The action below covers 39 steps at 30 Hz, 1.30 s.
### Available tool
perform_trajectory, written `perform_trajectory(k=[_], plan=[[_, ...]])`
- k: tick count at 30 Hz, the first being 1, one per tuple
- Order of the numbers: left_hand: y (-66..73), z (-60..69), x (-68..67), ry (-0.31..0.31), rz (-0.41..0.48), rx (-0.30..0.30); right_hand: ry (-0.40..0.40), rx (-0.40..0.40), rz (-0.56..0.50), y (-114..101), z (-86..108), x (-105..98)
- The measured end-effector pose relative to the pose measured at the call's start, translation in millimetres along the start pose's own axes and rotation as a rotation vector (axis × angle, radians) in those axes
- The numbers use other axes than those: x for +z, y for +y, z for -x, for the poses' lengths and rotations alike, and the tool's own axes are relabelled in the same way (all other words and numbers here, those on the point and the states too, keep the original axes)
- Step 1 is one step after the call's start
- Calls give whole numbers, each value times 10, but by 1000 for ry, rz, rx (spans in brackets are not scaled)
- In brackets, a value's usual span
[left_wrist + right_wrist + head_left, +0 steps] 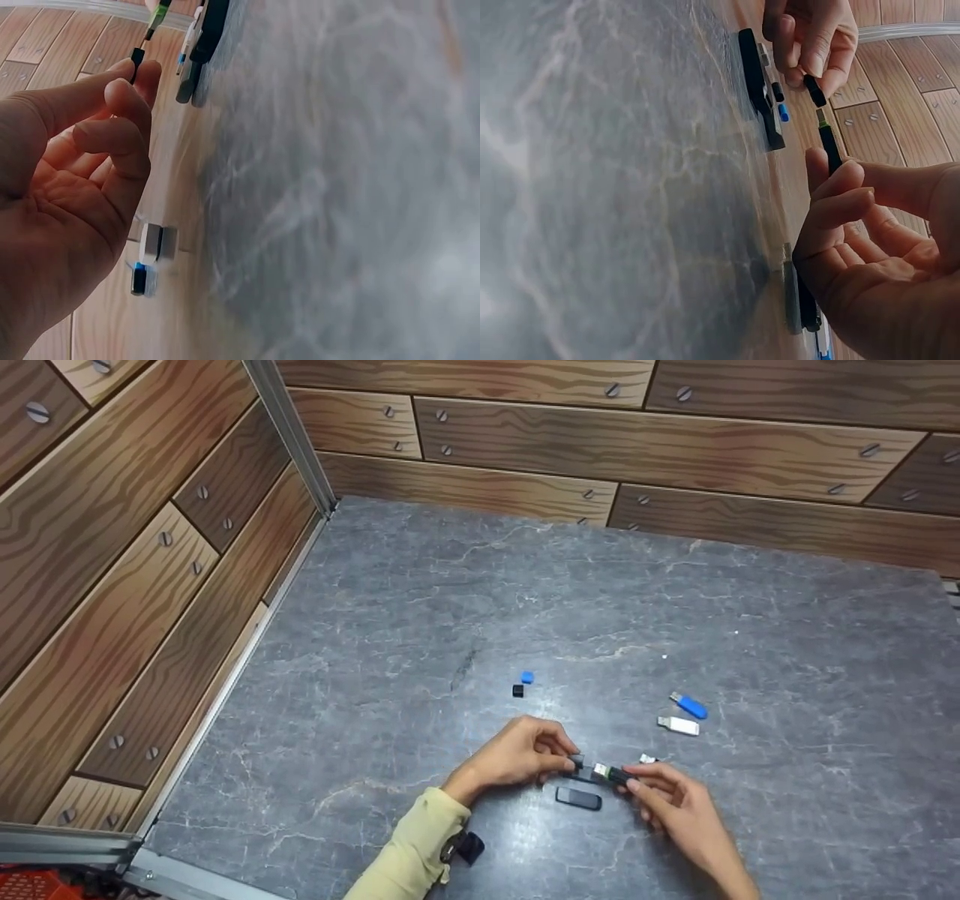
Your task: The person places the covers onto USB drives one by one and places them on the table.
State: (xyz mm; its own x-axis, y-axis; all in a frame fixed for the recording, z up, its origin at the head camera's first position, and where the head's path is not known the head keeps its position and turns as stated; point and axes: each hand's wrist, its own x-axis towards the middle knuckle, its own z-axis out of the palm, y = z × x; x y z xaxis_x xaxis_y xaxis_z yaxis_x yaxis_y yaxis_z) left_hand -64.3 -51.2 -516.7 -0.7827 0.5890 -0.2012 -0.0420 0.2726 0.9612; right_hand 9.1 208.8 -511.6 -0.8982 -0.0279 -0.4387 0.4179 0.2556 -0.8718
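My left hand (517,754) pinches a small black cap (815,91) between thumb and fingertips. Facing it, my right hand (679,802) grips a black USB flash drive (829,146) with a green band. The drive's bare metal plug points at the cap, a small gap between them in the right wrist view. Just below the hands, a dark flash drive (578,798) lies on the tabletop. Another dark piece behind it is partly covered by the held parts. Beside the right fingers shows the metal end of a further drive (647,759), its body hidden by that hand.
A blue flash drive (691,706) and a white one (682,726) lie to the right, plugs bare. A blue cap (527,677) and a black cap (517,690) sit beyond the left hand. Wood-patterned panels (525,427) border the grey marbled tabletop (420,607).
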Motion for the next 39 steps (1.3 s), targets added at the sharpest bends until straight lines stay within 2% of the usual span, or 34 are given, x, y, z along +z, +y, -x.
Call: perform_trajectory(k=[8, 25, 34, 39], plan=[[31, -13, 15, -4, -29, 2, 25, 8, -6, -31, -2, 31], [70, -26, 63, -26, -55, 7, 6, -15, -26, 31, -14, 40], [80, -62, 88, -26, -113, 73, -16, -55, -35, 21, -1, 52], [86, -71, 93, -28, -110, 77, -5, -45, -17, 6, -10, 59]])
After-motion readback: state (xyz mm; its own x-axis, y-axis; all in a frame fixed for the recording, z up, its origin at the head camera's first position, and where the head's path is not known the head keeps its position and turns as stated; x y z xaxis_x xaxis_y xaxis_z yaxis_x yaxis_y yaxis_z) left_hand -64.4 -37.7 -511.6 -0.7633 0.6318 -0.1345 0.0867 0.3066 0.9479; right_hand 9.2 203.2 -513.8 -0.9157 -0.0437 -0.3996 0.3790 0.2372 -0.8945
